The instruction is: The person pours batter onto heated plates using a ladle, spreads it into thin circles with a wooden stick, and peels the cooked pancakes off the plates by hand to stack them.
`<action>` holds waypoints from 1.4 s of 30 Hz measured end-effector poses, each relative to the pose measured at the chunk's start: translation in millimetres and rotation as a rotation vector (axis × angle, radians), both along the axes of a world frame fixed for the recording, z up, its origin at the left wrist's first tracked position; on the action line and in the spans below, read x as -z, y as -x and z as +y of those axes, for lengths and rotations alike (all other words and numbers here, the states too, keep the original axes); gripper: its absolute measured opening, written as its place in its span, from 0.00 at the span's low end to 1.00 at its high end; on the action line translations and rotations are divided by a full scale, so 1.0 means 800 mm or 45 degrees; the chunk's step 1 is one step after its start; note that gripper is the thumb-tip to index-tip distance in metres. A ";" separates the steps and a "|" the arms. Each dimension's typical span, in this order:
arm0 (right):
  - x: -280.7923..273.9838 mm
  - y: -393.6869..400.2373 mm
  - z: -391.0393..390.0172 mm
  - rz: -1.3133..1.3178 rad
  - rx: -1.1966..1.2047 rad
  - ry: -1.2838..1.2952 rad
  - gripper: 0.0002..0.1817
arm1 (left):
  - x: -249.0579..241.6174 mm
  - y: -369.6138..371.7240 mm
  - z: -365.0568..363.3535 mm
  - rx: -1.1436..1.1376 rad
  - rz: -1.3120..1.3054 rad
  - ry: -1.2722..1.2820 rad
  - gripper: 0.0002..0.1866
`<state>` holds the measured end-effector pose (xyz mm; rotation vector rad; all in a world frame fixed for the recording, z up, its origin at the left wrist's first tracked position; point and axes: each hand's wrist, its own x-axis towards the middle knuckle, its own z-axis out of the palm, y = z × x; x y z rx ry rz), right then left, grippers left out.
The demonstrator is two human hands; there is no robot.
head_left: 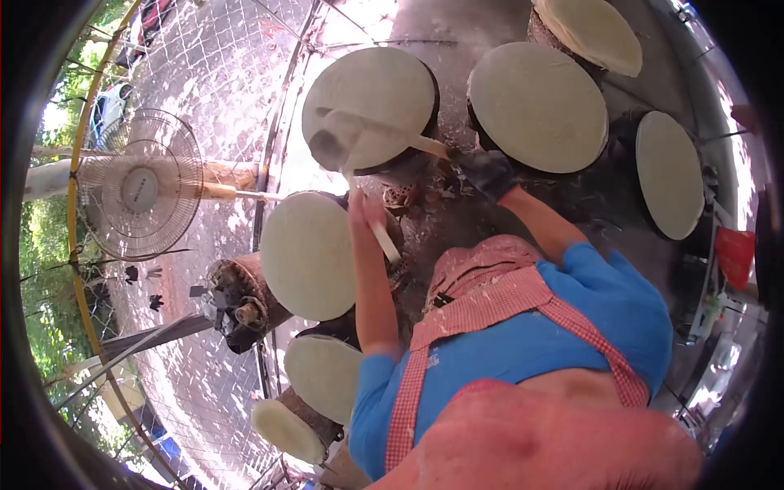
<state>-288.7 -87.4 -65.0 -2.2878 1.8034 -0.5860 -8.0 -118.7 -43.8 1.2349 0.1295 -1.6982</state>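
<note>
My left hand (365, 210) is bare and closed round a pale flat stick (386, 242). The stick's upper end reaches the edge of a round griddle (376, 77) covered with a thin pale sheet. My right hand (486, 171) wears a dark glove and is closed at the end of a wooden-handled tool (430, 147). That tool stretches left over the same griddle, where its head is smeared by motion. A dark rounded blur (329, 149) shows there too; I cannot make out what it is.
More pale-covered round griddles stand about me: upper right (539, 106), far right (670, 175), left (309, 257) and lower left (324, 377). Thin pale rounds (592, 33) are stacked at the top right. A fan (140, 188) stands by wire fencing at the left. A red object (735, 257) is far right.
</note>
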 end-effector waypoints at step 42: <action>0.032 0.396 0.729 -0.034 1.477 -0.326 0.24 | -0.065 0.409 0.349 0.821 1.270 -0.554 0.16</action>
